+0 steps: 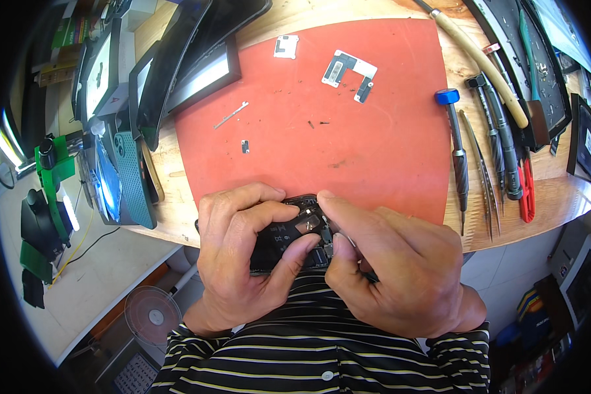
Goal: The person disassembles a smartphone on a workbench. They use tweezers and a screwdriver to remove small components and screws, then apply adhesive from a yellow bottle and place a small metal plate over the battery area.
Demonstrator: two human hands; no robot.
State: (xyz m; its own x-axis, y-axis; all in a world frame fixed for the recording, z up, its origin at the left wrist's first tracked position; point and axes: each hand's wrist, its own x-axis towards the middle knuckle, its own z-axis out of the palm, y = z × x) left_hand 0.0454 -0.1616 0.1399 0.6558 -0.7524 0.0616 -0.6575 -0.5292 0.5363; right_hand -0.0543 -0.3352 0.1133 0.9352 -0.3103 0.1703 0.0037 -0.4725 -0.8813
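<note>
An opened smartphone (277, 244) with a black battery and bare inner parts is held up at the near edge of the red mat, close to my striped shirt. My left hand (238, 241) is closed around its left part. The left index finger and thumb sit on either side of a small shiny copper-and-silver part (308, 224) inside the phone; whether they pinch it I cannot tell. My right hand (402, 266) grips the phone's right end, index fingertip on the far edge and thumb near the inner parts. The palms hide much of the phone.
The red mat (374, 151) carries metal shield plates (350, 73), a thin strip (231, 115), a small dark piece (245, 146) and tiny screws. To the right lie a blue-capped screwdriver (458, 157), tweezers (481, 174) and red-handled pliers (526, 187). Phones and screens (132, 172) crowd the left.
</note>
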